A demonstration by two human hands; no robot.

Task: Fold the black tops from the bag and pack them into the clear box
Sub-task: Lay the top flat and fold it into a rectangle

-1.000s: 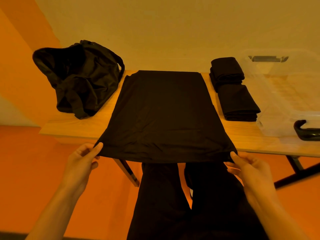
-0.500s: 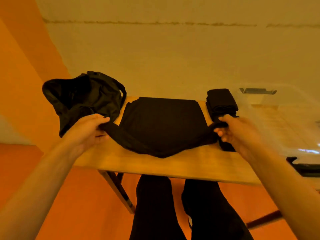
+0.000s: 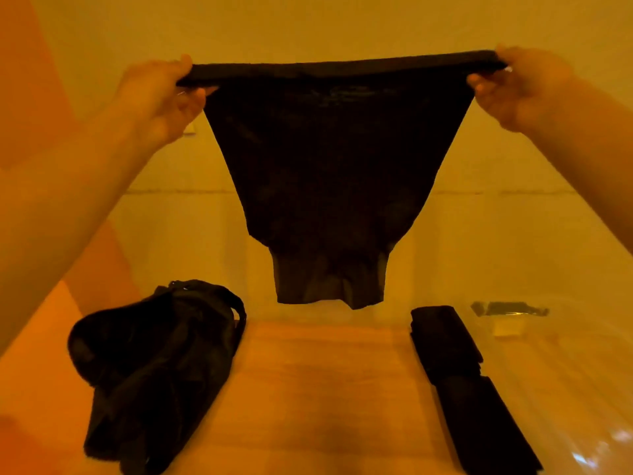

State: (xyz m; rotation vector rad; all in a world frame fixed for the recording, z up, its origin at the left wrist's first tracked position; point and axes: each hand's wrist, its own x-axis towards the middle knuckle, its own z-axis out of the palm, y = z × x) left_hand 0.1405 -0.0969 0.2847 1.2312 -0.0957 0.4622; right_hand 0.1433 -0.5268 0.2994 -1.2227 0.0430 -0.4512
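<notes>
Lifted off the table (image 3: 325, 389) since a second ago: black top (image 3: 329, 173) now airborne.
Left hand (image 3: 161, 94) and right hand (image 3: 520, 87) each pinch one end of its taut upper edge, level and wide apart. Cloth hangs straight down between them, long axis vertical. Bag (image 3: 154, 365) sits below the left hand; folded tops (image 3: 459, 371) and clear box (image 3: 555, 378) sit below the right, which is nearer.

Thin matt black cloth top (image 3: 329, 173), wrinkled fabric bag (image 3: 154, 368), smooth wooden table (image 3: 318, 389), glossy clear plastic box (image 3: 561, 389).
</notes>
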